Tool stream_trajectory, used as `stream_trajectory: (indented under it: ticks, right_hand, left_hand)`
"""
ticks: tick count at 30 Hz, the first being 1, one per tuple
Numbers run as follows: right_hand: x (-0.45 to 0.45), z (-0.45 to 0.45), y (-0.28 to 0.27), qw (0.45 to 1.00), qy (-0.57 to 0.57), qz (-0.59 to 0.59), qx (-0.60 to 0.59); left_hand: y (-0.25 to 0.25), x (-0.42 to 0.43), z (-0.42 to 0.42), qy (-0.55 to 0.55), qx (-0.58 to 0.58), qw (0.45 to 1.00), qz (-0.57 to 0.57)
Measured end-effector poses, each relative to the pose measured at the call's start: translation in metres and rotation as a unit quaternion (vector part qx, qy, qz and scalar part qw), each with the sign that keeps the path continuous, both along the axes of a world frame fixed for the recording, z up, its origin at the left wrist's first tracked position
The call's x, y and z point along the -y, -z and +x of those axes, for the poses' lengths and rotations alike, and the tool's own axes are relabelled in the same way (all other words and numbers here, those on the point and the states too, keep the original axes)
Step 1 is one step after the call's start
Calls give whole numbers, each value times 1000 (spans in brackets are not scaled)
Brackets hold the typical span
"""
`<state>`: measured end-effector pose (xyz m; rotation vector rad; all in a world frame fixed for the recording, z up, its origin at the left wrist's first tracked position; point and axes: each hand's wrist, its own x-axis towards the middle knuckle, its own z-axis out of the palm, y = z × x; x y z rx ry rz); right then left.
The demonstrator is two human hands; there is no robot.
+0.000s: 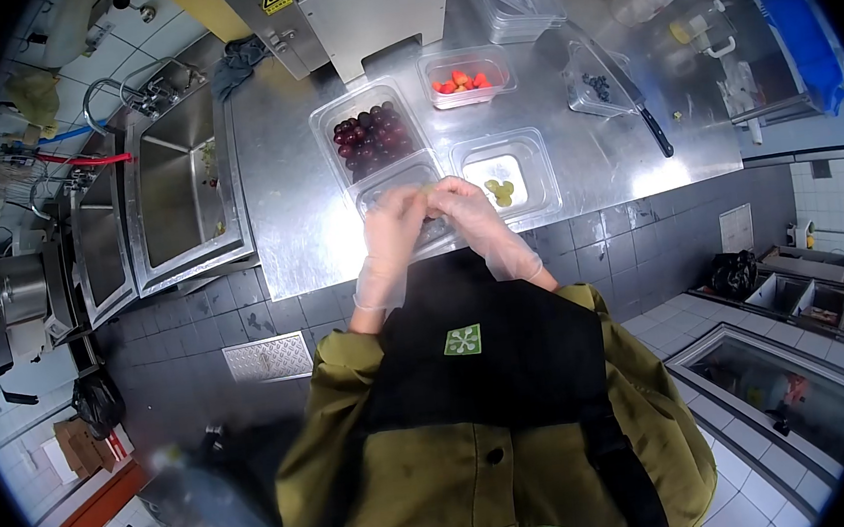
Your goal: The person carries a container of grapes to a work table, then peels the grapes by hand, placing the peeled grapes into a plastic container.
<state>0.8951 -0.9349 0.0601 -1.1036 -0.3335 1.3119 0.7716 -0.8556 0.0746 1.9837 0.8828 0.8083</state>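
Note:
My left hand [394, 228] and my right hand [473, 214], both in clear gloves, meet fingertip to fingertip over a clear plastic container [394, 178] near the counter's front edge. Between the pinched fingers shows a small greenish piece, apparently a green grape [426, 192], mostly hidden. Just right of them, a clear tub [546, 167] holds several green grapes [499, 191]. Behind my hands stands a larger tub [322, 122] of dark red grapes [368, 140]. What lies in the container under my hands is largely covered by them.
Strawberry pieces [461, 81] sit in a tub behind. To the right, a long knife [653, 128] lies against a container of blueberries [595, 88]. A steel machine [370, 12] and stacked clear containers [521, 14] stand at the back. Left is a sink [176, 200].

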Motion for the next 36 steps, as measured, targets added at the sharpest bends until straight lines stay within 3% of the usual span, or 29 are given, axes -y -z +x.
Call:
stream_trajectory:
  ticks: [5,8,11,13,16,20,23,26,29,32,35,36]
  right_hand:
    - [4,2,3,999,-9,-18,40]
    - [9,9,-2,996,14,-41,81]
    - [19,21,0,976,99,-56,185]
    - [29,35,20,928,170,-89,319]
    - [42,60,47,863,180,-148,448]
    - [56,67,58,828,176,-191,497]
    - [58,64,49,821,171,-190,511]
    - [57,58,34,863,132,-183,452]
    - [50,42,0,885,144,-153,415]
    - [48,40,11,895,112,-114,416]
    - [38,40,36,908,84,-34,409]
    - [32,38,29,947,79,-41,310]
  left_hand:
    - [22,-16,-4,-27,-1,988,-154]
    - [29,-19,-5,-11,-127,990,58]
    - [24,-14,-3,-9,-295,954,49]
    - [30,-14,-5,-4,-251,965,81]
    - [25,-16,-10,40,-226,968,104]
    - [33,-30,-10,23,-212,972,101]
    - [51,-78,2,-46,-107,985,127]
    - [60,-116,20,-30,-209,967,141]
    - [58,-130,38,60,-390,906,150]
    - [61,-136,50,60,-431,892,123]
    - [24,-116,46,1,-320,947,-7]
    - [10,-104,40,38,-220,973,-67]
